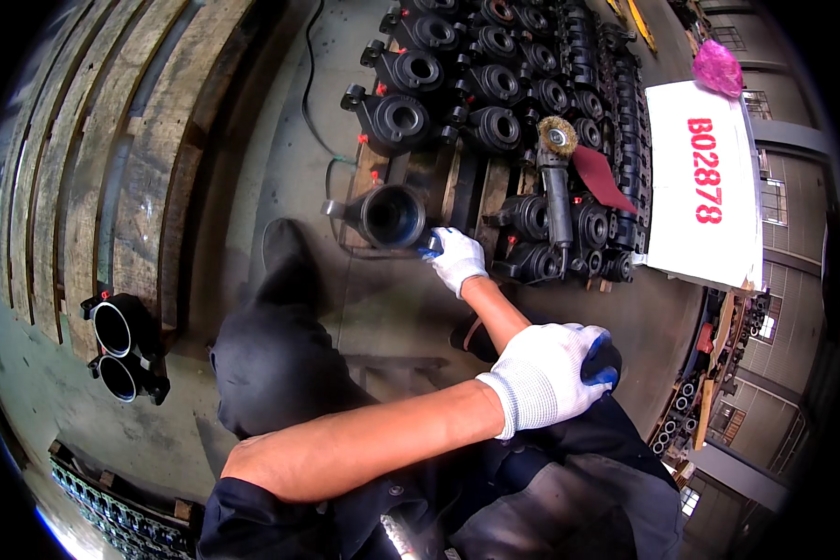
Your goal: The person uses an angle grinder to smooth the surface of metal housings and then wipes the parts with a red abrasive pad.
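Both hands wear white knit gloves with blue palms, and my forearms cross. My right hand (459, 259) reaches forward and closes on the near right end of a dark cast-metal housing (420, 217). The housing has a wide round bore facing up and a lug on its left side. My left hand (546, 375) lies across my right arm, its fingers curled round something dark, perhaps my sleeve; I cannot make out which. An angle grinder (557, 201) with a round wire brush lies on the rows of similar black castings (495, 129) ahead.
A wooden pallet (145, 154) stands at the left, with two ring-shaped castings (112, 327) at its near end. At the right are a white box (695, 177) with a pink bundle (717, 67) and a dark red sheet (602, 177). A black cable (308, 107) crosses the floor.
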`<move>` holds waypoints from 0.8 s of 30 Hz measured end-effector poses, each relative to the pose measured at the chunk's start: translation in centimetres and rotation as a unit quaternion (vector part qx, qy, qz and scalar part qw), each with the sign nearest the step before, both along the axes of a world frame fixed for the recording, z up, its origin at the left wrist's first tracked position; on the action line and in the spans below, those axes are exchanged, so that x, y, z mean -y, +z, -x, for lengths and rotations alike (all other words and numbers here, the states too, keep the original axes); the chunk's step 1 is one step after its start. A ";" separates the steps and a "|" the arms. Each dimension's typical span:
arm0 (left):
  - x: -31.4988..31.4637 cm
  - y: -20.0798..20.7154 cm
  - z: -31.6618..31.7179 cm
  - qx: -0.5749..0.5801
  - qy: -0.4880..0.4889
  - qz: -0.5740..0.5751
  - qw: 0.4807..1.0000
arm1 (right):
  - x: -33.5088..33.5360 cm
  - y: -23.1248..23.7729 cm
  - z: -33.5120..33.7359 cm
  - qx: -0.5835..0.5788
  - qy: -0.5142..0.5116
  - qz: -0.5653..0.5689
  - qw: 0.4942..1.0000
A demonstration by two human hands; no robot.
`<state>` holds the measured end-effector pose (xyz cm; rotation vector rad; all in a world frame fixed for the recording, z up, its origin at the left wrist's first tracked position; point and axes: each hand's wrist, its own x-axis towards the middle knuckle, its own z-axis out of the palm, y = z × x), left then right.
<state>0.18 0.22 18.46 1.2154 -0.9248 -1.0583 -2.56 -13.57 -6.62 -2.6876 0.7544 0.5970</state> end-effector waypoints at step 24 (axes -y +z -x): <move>-0.6 2.5 -1.8 -0.040 -0.004 0.009 0.999 | 0.1 2.1 -2.5 -0.116 0.061 -0.015 0.991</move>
